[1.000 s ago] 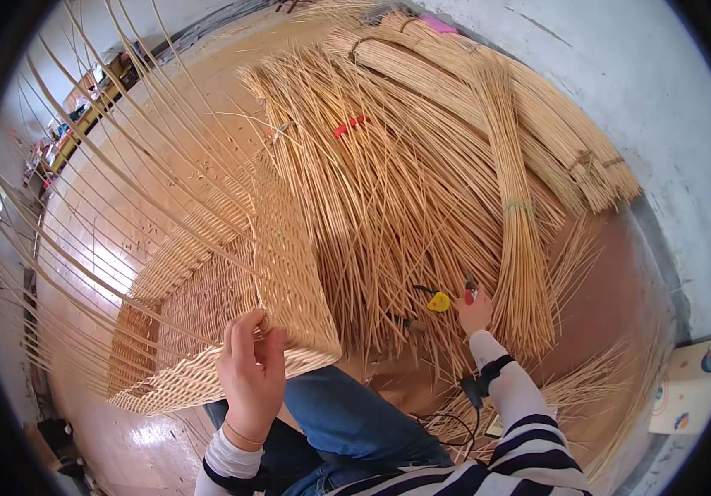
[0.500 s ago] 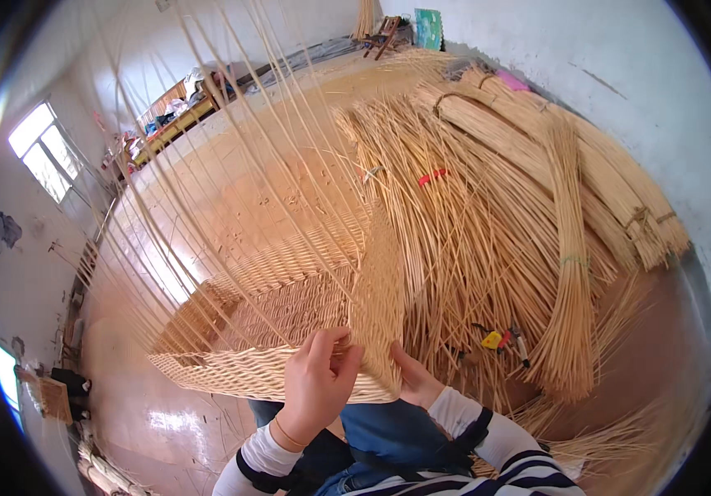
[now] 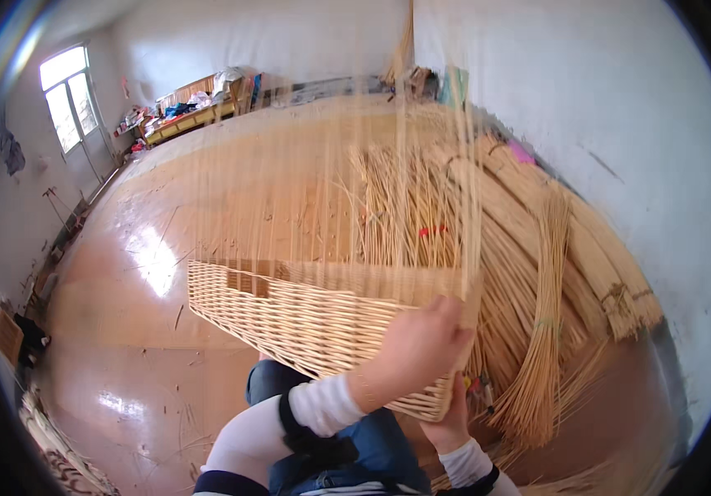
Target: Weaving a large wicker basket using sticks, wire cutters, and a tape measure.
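Observation:
A half-woven wicker basket [image 3: 306, 322] tilts over my lap, its long outer wall facing me and a rectangular gap near the far-left end of it. Long upright willow rods [image 3: 289, 207] rise from the rim, smeared by motion. My left hand [image 3: 421, 347] reaches across the wall to the right corner, its fingers bent closed at the rim; exactly which strand lies in them is blurred. Under that same corner, my right hand [image 3: 450, 417] grips the basket from the right side, its fingertips partly hidden behind the weave.
Bundles of willow rods [image 3: 529, 240] cover the floor to the right, with one tied bundle [image 3: 550, 331] nearest me. Beside the basket's right corner lie hand tools [image 3: 481, 393], partly hidden. A wooden bench [image 3: 190, 116] piled with cloth stands along the far wall.
The basket has turned and tipped, so its long outer wall faces me and its inside floor no longer shows. Both hands have shifted right with its corner; the rods swing more upright.

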Tool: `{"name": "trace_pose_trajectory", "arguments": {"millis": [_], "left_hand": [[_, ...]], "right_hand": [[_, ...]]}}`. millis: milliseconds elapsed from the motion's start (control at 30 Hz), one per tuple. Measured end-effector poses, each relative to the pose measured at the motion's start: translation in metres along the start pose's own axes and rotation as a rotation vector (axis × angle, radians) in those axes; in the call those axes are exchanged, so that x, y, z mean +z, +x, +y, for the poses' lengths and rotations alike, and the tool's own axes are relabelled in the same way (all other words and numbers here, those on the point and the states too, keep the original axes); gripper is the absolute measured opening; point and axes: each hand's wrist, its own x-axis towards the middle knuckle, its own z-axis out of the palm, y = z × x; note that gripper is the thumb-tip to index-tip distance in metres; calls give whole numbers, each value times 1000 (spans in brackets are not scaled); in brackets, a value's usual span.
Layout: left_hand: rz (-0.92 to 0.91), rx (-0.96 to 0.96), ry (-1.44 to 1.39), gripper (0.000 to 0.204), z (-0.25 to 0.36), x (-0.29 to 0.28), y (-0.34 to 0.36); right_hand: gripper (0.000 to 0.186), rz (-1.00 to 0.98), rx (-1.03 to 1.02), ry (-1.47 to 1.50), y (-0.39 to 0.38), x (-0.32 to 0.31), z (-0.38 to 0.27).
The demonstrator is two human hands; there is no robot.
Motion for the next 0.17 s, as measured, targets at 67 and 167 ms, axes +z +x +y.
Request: {"name": "trace_pose_trajectory", "arguments": {"millis": [67,167], "left_hand": [[-75,25,25,31,4,25,25],[-153,178,-111,54,-17,68,17]], "right_hand": [[58,230,-185,-68,3,-41,-13],[65,58,-150,-37,15,6,-33]]}}
